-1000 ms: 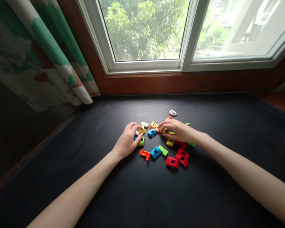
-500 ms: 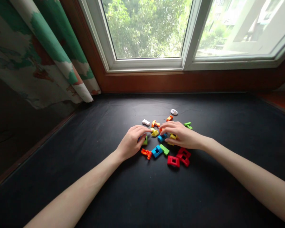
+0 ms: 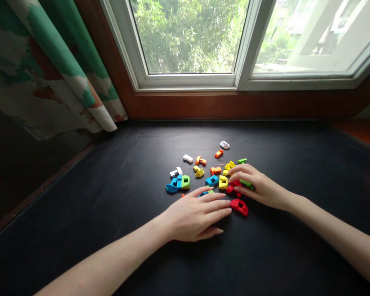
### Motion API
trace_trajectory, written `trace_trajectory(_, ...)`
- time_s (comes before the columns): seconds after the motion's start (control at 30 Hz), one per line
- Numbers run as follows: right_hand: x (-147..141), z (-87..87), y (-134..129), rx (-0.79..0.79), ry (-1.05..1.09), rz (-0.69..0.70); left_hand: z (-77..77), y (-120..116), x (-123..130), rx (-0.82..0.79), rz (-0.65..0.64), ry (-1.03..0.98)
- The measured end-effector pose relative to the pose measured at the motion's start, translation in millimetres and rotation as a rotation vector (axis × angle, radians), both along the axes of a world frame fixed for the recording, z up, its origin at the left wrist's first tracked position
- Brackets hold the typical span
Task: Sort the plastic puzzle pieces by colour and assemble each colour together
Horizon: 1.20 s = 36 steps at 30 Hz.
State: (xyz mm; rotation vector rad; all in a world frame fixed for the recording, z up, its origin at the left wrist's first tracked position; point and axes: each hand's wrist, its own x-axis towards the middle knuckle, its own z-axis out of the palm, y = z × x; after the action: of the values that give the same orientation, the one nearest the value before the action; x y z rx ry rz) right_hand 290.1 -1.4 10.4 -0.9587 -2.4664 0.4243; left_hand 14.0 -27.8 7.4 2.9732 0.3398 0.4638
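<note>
My left hand lies palm down with its fingers spread. It partly covers a blue piece and a green one, and its fingertips reach a red plastic building piece. My right hand curls its fingers round other red plastic pieces on the dark surface; how many is unclear. Close to those fingers are a yellow piece, more yellow pieces and a green piece. Farther left, a blue piece sits against a green one.
Orange pieces, a yellow piece and white pieces lie scattered beyond my hands on the black surface. A window stands at the back, and a patterned curtain hangs at the left.
My left hand has moved right and nearer to me, uncovering the blue and green pieces at left. My right hand has shifted right and nearer, onto red pieces, uncovering yellow ones.
</note>
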Motion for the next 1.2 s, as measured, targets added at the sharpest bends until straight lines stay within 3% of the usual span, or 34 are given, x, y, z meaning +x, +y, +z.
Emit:
trace_trajectory(0.13,-14.3,-3.8,26.4,0.063,0.008,-0.044,0.0,12.2,-6.4,0.103,0.046,-0.091)
trace_trajectory(0.37,-42.8,-4.9,66.8,0.152,-0.096,-0.24,-1.2,26.8,-14.4,0.169,0.263,-0.115)
trace_trajectory(0.57,-42.5,-10.9,98.2,0.173,-0.089,-0.414,3.4,9.7,-0.8,0.138,0.098,0.021)
trace_trajectory(0.7,-26.9,-18.5,110.4,0.102,-0.08,-0.4,5.7,-9.1,14.0,0.089,-0.026,0.088)
trace_trajectory(0.83,-9.0,-17.7,100.1,0.08,-0.045,-0.331,4.8,-16.5,21.6,0.103,-0.01,0.07)
trace_trajectory(1.0,8.6,-11.7,62.7,0.064,-0.01,-0.254,3.4,-9.6,20.3,0.176,0.075,-0.022)
trace_trajectory(1.2,-7.4,-8.9,20.8,-0.022,0.054,-0.053,-0.5,13.2,1.6,0.258,0.234,-0.073)
